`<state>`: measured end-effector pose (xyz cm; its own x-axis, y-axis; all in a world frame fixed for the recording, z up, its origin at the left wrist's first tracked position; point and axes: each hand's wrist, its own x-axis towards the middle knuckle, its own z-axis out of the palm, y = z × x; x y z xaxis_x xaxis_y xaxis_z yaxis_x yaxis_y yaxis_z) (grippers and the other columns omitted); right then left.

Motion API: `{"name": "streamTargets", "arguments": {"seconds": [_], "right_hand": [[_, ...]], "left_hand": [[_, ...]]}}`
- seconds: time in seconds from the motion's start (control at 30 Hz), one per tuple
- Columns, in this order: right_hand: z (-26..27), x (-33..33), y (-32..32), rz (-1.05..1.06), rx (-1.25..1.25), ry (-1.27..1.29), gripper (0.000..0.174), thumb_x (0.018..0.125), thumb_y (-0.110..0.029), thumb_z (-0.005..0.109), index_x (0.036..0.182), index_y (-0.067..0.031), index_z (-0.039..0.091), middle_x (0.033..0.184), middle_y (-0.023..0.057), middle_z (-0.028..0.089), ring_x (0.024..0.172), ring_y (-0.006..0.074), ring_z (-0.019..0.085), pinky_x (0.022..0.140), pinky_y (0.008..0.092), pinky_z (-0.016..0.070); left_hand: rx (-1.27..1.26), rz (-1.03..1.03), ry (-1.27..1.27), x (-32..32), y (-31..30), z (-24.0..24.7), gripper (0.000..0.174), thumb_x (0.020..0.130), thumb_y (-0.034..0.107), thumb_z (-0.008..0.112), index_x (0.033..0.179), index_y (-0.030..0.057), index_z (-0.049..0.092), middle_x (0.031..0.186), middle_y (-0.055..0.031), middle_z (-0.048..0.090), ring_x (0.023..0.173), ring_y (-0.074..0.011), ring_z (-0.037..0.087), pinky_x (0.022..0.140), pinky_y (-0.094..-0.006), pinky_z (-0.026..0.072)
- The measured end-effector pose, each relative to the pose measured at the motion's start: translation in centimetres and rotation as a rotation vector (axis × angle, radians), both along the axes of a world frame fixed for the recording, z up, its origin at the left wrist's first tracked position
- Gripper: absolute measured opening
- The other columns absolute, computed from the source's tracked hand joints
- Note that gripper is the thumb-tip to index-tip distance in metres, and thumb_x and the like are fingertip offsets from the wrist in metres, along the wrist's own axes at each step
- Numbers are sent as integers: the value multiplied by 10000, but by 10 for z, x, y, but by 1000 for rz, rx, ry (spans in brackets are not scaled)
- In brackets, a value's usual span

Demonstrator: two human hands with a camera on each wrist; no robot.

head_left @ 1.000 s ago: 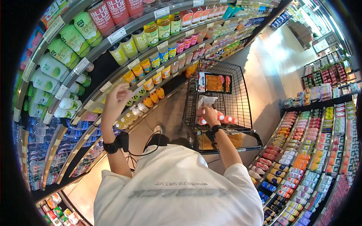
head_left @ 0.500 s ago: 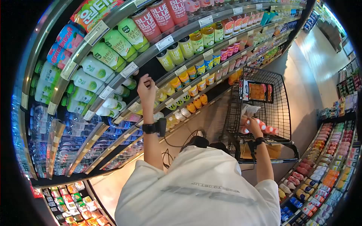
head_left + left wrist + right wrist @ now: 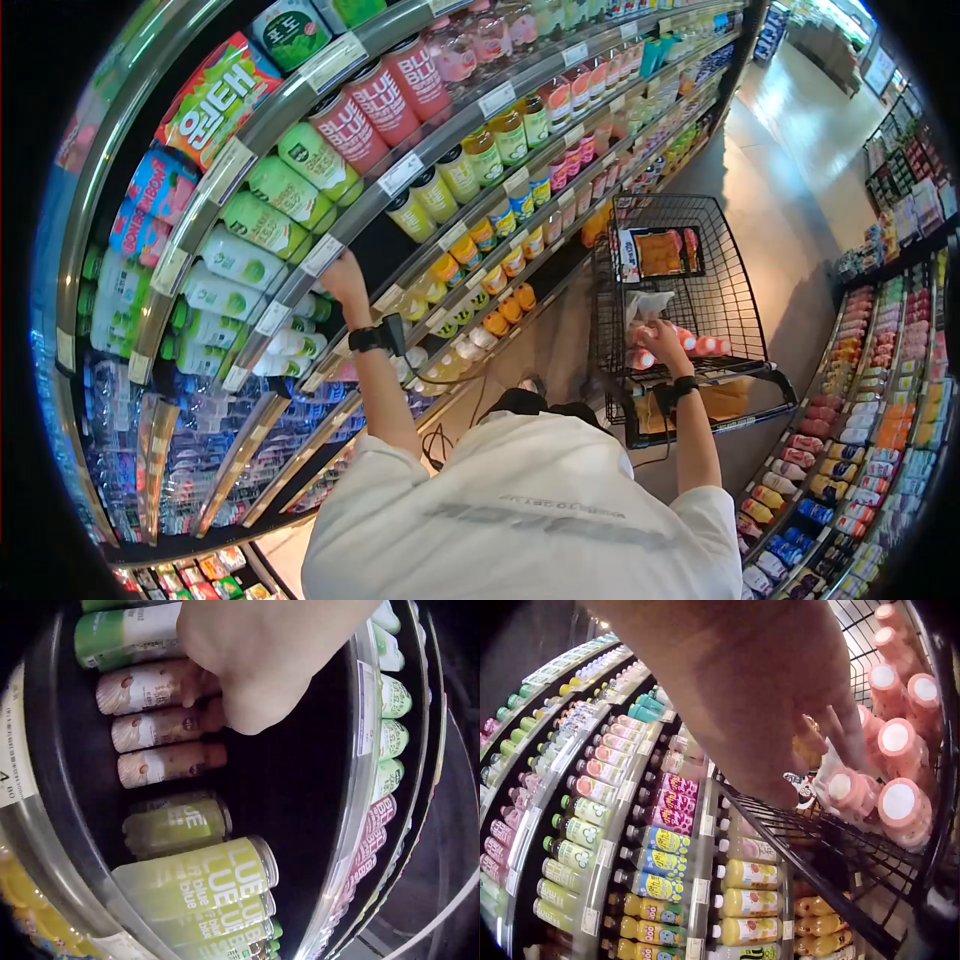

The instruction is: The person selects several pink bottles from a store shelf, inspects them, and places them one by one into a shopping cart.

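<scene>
My left hand (image 3: 255, 660) reaches into a dark shelf bay, its fingers bent at the cap ends of small brownish-pink bottles (image 3: 154, 727). I cannot tell whether it grips one. A green-and-white bottle (image 3: 135, 636) lies just above, partly behind the hand. Yellow-green cans (image 3: 225, 877) stand on the same shelf. In the head view, that hand (image 3: 345, 285) is under the price rail. Inside the shopping cart (image 3: 690, 280), my right hand (image 3: 662, 343) holds crumpled white plastic (image 3: 829, 766) between thumb and fingers, beside several pink bottles with white-topped caps (image 3: 896, 739).
A packaged tray of orange-brown food (image 3: 660, 253) lies toward the cart's far end. A brown paper bag (image 3: 720, 402) is under the handle. Drink shelves (image 3: 480, 240) curve along the left; another stocked display (image 3: 850, 430) is on the right. A cable (image 3: 445, 380) hangs from the left wrist.
The left hand was raised in front of the shelves and has gone in under the price rail. The right hand stays at the plastic in the cart. The head view has swung leftward.
</scene>
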<state>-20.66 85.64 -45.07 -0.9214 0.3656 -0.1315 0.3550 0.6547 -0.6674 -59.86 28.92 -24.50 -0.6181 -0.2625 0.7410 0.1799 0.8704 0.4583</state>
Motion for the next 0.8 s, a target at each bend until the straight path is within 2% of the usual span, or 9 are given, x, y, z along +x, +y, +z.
{"name": "streamTargets", "arguments": {"seconds": [0.03,0.07,0.1,0.13,0.17,0.27,0.43,0.73,0.8], "right_hand": [[6,2,-1,-35,19,55,423,891,-218,702,1263,-22,649,1222,272,639,1133,425,620,982,463,508],[12,1,-2,-66,-21,37,417,891,-217,705,1251,-14,652,1206,270,640,1100,412,634,957,452,520],[18,0,-3,-96,-61,18,410,891,-217,707,1239,-6,655,1190,268,641,1067,400,648,931,442,532],[20,0,6,-129,-93,3,405,891,-216,710,1227,3,658,1175,266,642,1034,387,661,906,431,543],[17,2,6,-101,8,116,392,906,-240,717,1202,12,668,1165,255,642,947,358,686,845,399,562],[33,0,4,-167,-79,56,458,905,-252,753,1258,23,656,1162,212,663,981,284,703,843,365,575],[45,4,2,-137,-56,112,441,923,-252,742,1257,22,655,1207,212,650,1034,300,691,870,368,573],[62,8,-2,-119,-90,128,410,940,-240,726,1247,22,653,1219,192,649,1029,290,691,862,364,574],[65,8,-4,-100,-111,141,405,943,-233,724,1250,21,653,1209,184,656,1017,281,695,852,362,575]], "left_hand": [[-1,-29,55,-10,-9,-6,325,797,208,803,1035,1,725,947,-174,743,869,-385,691,802,-464,520],[-3,-56,109,-21,-20,-15,349,787,226,814,1041,3,727,974,-176,748,899,-394,694,826,-465,524],[45,-74,35,-34,-34,-29,425,759,252,838,1086,5,725,1085,-178,746,1005,-393,684,897,-450,515],[58,-80,4,-35,-28,-29,381,813,244,799,1101,7,722,1096,-186,740,1022,-403,678,904,-465,513],[60,-80,-29,-31,-29,-27,339,867,235,759,1116,8,718,1108,-195,734,1039,-412,672,911,-479,511],[12,-50,-13,-43,-36,-42,300,945,270,682,1096,13,720,1107,-199,730,1062,-424,665,922,-503,507],[-126,4,-127,-58,-45,-51,305,969,288,635,1076,13,712,1106,-199,726,1058,-430,659,912,-514,503],[-91,40,-226,-55,-33,-43,281,971,245,621,1113,13,690,1141,-200,708,1067,-428,643,912,-510,492],[-67,-12,-96,-49,-26,-34,315,884,214,713,1125,13,687,1149,-203,702,1067,-429,639,901,-506,489]]}}
